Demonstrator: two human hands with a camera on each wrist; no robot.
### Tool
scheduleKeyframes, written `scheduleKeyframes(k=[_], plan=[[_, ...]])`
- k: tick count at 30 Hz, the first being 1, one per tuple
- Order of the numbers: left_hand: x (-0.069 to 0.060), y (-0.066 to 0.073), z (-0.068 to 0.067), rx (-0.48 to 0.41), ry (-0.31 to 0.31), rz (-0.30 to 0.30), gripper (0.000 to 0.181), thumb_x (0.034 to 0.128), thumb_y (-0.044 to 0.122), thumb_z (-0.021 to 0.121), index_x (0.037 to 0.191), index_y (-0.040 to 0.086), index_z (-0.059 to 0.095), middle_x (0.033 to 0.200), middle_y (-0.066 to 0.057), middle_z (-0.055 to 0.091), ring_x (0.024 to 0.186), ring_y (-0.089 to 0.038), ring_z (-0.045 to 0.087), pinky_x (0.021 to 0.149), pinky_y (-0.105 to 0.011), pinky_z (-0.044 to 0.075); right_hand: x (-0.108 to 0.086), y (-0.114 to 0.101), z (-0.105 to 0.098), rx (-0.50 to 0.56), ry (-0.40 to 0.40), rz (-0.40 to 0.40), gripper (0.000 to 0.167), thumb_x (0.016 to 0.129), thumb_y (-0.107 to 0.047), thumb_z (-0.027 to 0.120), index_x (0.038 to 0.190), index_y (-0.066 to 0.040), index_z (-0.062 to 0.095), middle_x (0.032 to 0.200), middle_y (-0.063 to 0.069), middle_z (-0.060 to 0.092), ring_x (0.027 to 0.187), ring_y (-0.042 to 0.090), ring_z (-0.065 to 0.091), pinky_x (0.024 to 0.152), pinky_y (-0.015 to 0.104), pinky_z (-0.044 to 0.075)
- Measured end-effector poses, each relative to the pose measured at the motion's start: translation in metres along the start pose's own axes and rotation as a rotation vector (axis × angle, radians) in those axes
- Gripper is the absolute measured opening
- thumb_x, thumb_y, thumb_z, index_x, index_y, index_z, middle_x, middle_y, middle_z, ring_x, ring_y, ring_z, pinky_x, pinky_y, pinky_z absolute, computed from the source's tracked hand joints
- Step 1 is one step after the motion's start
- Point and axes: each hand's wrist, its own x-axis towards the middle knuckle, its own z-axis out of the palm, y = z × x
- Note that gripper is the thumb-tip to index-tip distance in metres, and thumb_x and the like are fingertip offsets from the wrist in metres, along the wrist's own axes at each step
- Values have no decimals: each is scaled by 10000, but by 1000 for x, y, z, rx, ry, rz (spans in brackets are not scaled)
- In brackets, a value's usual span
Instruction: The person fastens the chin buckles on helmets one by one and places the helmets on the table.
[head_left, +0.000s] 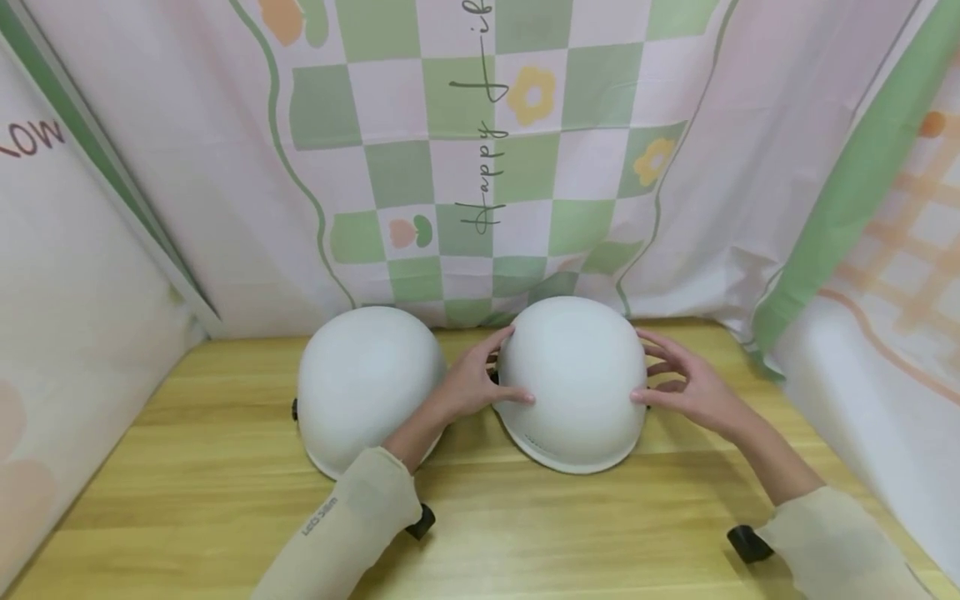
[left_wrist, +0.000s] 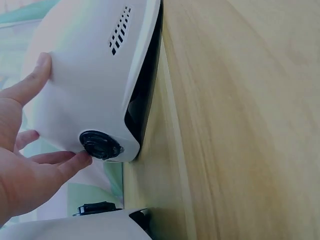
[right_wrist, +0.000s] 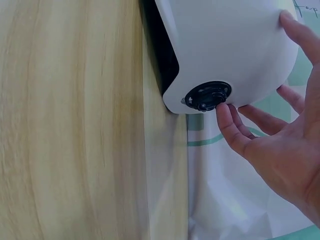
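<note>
Two white helmets sit dome up, side by side on a wooden table. Both hands hold the right helmet (head_left: 573, 383) from its two sides. My left hand (head_left: 472, 379) has its thumb on the dome's front and its fingers along the left side, close to a black round knob (left_wrist: 100, 145). On the other side, my right hand (head_left: 693, 387) grips with thumb in front, a fingertip touching the matching black knob (right_wrist: 209, 96). Vent slots (left_wrist: 120, 31) show near the rim. The left helmet (head_left: 367, 383) stands behind my left forearm, its lower right partly hidden.
The wooden table (head_left: 525, 533) ends at a hanging cloth (head_left: 390, 175) with green checks and flowers behind the helmets. More printed cloth hangs at left (head_left: 82, 317) and right (head_left: 885, 350). Black pieces (head_left: 750, 543) stick out beside the sleeve cuffs.
</note>
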Motion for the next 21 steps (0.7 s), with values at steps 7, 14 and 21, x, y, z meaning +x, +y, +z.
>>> scheduleKeyframes(k=[7,14,21], plan=[[1,-1,0,11,-1,-7,1044,817,247,915,1647,154,288,1645,-131,371,1415,-353,492,1098,-474,482,2,1,-1,-26,-9,-1,887,873,-26,811,1611,-38,319,1500,350,443,1051,84,600,823,274,593],[0,3,-5,69,-36,-23,1023,850,305,884,1650,137,268,1643,-143,370,1426,-360,474,1127,-521,442,5,-4,-6,-101,-46,19,893,885,-89,815,1619,-52,308,1511,331,436,1146,348,597,822,308,590],[-6,8,-22,25,-41,-28,762,942,239,793,1579,79,407,1611,-147,415,1420,-405,460,1128,-526,438,6,-22,-6,-167,47,-35,753,877,-86,827,1534,-42,461,1495,219,508,1240,242,554,907,202,503]])
